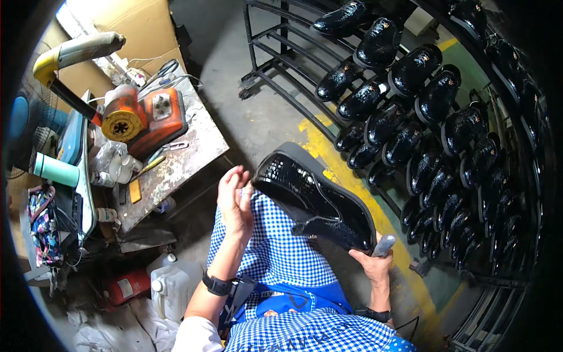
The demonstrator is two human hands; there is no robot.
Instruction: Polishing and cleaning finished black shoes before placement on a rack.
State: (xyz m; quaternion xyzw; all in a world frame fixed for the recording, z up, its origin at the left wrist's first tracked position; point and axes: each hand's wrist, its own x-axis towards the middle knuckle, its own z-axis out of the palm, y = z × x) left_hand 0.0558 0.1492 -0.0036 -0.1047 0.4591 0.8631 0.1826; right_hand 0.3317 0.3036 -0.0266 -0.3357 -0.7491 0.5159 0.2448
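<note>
A glossy black shoe (314, 199) with a textured upper lies across my lap, toe pointing up left, on a blue-and-white checked apron (275, 252). My right hand (372, 264) grips the heel end, fingers closed around a grey handle (384, 244) sticking out there. Just left of the shoe's toe, my left hand (234, 202) is raised with fingers apart and holds nothing. A dark watch sits on each wrist.
A black metal rack (275, 76) at the right carries several glossy black shoes (404, 105). At the left stands a worn workbench (187, 152) with an orange machine (143, 117), scissors, bottles and a teal cylinder (56, 170). White jugs (170, 287) and a red canister stand on the floor.
</note>
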